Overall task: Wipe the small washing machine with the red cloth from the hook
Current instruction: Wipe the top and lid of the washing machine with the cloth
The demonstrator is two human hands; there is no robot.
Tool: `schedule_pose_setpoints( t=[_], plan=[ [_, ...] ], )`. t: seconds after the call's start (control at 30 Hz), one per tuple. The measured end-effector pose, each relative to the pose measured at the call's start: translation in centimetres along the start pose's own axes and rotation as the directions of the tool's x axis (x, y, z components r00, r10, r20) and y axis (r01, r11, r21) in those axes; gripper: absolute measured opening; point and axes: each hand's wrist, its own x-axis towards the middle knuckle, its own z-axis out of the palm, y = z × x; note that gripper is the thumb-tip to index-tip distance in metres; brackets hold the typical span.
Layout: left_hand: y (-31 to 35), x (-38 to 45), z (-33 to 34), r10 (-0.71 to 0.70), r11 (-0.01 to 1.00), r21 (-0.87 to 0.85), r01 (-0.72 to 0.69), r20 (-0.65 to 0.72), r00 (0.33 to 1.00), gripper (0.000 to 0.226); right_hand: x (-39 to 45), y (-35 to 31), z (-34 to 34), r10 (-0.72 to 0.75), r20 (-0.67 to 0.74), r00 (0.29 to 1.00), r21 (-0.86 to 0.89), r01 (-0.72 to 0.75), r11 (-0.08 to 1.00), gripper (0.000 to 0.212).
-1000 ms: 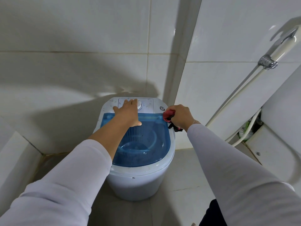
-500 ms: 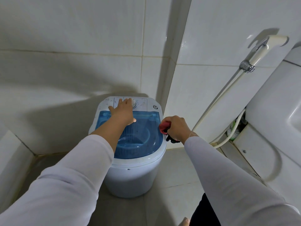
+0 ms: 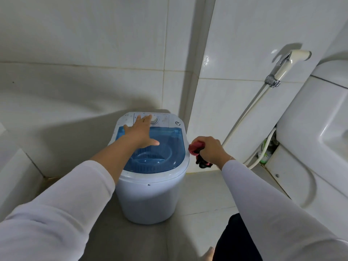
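Note:
A small white washing machine (image 3: 150, 200) with a clear blue lid stands on the floor in the corner of the tiled room. My left hand (image 3: 142, 131) lies flat on the lid's far part, fingers straight and reaching onto the white control panel. My right hand (image 3: 211, 150) grips the bunched red cloth (image 3: 194, 147) against the machine's upper right rim. A dark part of the cloth hangs below my fist.
A white toilet (image 3: 310, 147) fills the right side. A bidet sprayer (image 3: 286, 65) hangs on the right wall, its hose (image 3: 244, 117) running down to the floor corner. Tiled walls close in behind and to the left. Grey floor lies in front of the machine.
My right hand has slid the cloth along the machine's right rim from the back toward me. My left hand stays on the lid. The view has pulled back and turned right.

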Motion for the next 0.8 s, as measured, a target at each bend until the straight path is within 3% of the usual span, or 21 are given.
schedule_pose_setpoints(
  t=[0.17,0.33,0.8],
  plan=[
    [-0.9,-1.9,0.4,0.021,0.997,0.067,-0.029,0.11,0.994,0.118,0.5,-0.6,0.7,-0.01,-0.133,0.991,-0.007,0.009,1.0,0.047],
    [-1.8,-2.7,2.5,0.009,0.996,0.089,-0.022,0.143,0.99,0.117,0.2,-1.4,2.4,-0.011,-0.023,1.0,-0.03,0.011,1.0,0.04],
    [-1.9,-3.6,3.2,-0.024,0.999,0.022,0.023,0.053,0.998,0.115,-4.0,-2.3,3.9,0.06,-0.003,0.998,-0.028,-0.06,0.998,0.031]
  ],
)
